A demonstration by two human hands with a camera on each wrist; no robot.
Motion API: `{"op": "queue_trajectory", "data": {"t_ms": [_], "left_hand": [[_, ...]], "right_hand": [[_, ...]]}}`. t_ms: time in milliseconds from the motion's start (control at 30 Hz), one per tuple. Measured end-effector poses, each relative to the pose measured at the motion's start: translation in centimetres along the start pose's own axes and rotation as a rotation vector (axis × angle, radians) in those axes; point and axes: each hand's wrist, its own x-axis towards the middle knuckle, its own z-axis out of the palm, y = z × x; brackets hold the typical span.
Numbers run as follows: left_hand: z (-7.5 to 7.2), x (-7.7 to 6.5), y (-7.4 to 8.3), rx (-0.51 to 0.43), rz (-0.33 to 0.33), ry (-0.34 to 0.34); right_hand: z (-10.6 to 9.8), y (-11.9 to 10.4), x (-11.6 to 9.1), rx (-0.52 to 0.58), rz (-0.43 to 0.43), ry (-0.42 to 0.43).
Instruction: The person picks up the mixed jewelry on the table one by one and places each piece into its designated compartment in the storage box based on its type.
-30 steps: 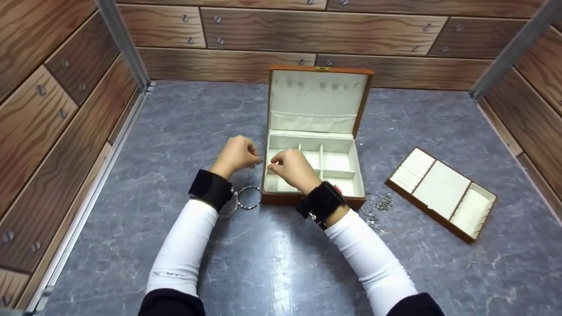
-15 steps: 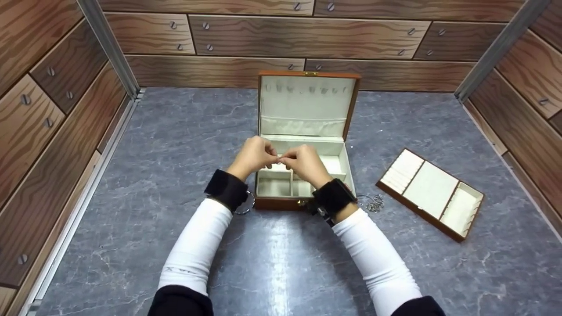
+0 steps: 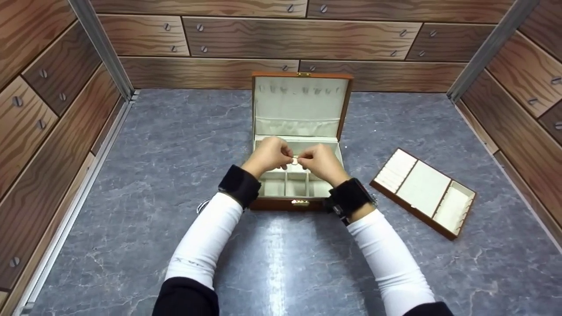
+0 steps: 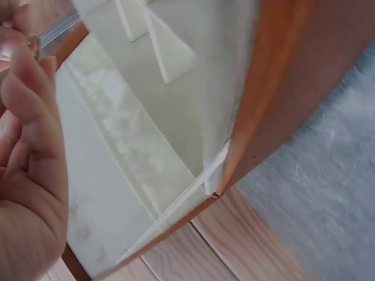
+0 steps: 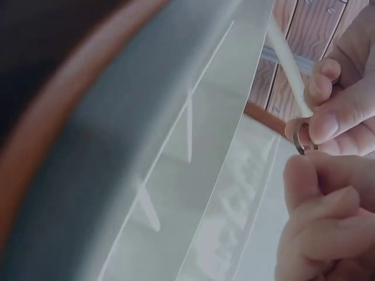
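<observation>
A small gold-coloured ring (image 3: pixel 294 161) is between both hands, above the compartments of a jewellery box (image 3: pixel 274 204) whose lid (image 3: pixel 303 105) stands up. My left hand (image 3: pixel 270 153) pinches one side of the ring with thumb and fingertips. On its other side, my right hand (image 3: pixel 322 162) pinches it too. In the right wrist view the ring (image 5: pixel 300 137) shows as a thin band at the fingertips. The left wrist view has only a small part of the ring (image 4: pixel 33 44) at its left edge.
A lift-out jewellery tray (image 3: pixel 439 188) lies angled on the grey surface, right of the box. Part of a bracelet (image 3: pixel 203 205) shows beside the left forearm. Something silvery (image 3: pixel 374 200) is mostly hidden by the right wristband. Wood-patterned walls (image 3: pixel 303 39) enclose the surface.
Both hands were apart at the box's left side; they have come together and moved right in the view, over the box. The ring is now visible between them. The head view has shifted slightly.
</observation>
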Motion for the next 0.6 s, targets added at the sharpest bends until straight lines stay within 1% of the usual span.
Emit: {"op": "queue_trajectory", "data": {"t_ms": [167, 333, 500, 600], "left_hand": [[0.5, 0.0, 1.6, 0.110, 0.050, -0.037], [1.7, 0.5, 3.9, 0.206, 0.096, -0.073], [3.9, 1.6, 6.6, 0.284, 0.124, -0.090], [5.2, 2.2, 8.0, 0.305, 0.146, -0.074]], "right_hand": [[-0.7, 1.1, -0.8, -0.041, -0.059, 0.022], [-2.0, 2.2, -1.9, -0.090, -0.068, 0.039], [-4.5, 4.0, -3.5, -0.150, -0.037, 0.045], [-5.8, 5.1, -4.4, -0.160, 0.009, 0.063]]}}
